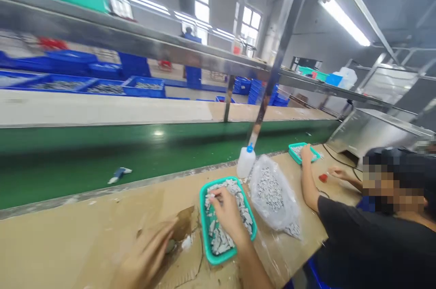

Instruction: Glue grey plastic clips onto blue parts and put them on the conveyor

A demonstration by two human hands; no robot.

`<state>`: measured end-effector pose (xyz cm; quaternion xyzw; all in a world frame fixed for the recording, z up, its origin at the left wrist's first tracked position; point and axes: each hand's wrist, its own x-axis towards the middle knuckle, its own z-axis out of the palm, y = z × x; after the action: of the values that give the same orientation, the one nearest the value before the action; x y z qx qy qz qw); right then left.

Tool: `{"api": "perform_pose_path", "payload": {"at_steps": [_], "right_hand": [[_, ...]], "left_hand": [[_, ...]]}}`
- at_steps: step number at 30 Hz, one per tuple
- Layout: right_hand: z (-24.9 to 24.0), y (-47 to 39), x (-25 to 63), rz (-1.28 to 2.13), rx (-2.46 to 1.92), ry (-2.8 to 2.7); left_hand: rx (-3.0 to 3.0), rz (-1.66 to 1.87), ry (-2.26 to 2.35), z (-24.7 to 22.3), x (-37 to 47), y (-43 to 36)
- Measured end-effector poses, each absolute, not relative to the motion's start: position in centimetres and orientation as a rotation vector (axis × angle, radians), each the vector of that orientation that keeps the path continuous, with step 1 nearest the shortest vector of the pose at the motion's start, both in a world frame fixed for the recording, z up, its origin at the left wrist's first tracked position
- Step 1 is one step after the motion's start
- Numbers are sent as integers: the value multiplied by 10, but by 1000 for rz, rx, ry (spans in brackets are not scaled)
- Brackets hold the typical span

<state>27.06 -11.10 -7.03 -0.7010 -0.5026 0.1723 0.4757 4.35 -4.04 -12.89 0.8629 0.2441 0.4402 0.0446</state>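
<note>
My right hand (226, 212) reaches over a green basket (203, 225) of small grey-white pieces (222, 240). Its thumb and fingertips are pinched on a small whitish piece (212, 196) above the basket's left part. To the left, my left hand (146, 252) is blurred over the cardboard-covered table (91, 239), beside a torn patch of cardboard (185, 225); whether it holds anything cannot be made out. A small white bit (186, 242) lies on that patch. Right of the basket rests a clear plastic bag (272, 193) full of small pieces.
A white bottle (245, 163) with a blue cap stands behind the basket, near a metal post (269, 94). Beyond the table edge runs a green belt (85, 157) carrying a small item (120, 174). At right, a person in black (371, 243) works at another green basket (295, 156).
</note>
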Motion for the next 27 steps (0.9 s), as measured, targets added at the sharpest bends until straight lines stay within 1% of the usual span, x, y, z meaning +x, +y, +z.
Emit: {"api": "perform_pose_path", "payload": {"at_steps": [5, 8, 11, 16, 23, 27], "right_hand": [[-71, -114, 268, 622, -1509, -1272], [-67, -121, 261, 784, -1419, -1367], [-65, -126, 248, 861, -1357, -1463], [-66, -127, 226, 828, -1352, -1642], [-65, -121, 224, 769, -1355, -1780], [-71, -116, 227, 769, -1361, -1783]], "left_hand": [[2666, 1478, 529, -108, 40, -52], [2526, 1471, 617, -103, 38, -64], [2325, 1421, 732, -103, 41, -73], [2103, 1285, 778, -102, 45, -75], [2112, 1299, 757, -97, 43, -75], [2102, 1321, 878, -96, 43, -75]]}}
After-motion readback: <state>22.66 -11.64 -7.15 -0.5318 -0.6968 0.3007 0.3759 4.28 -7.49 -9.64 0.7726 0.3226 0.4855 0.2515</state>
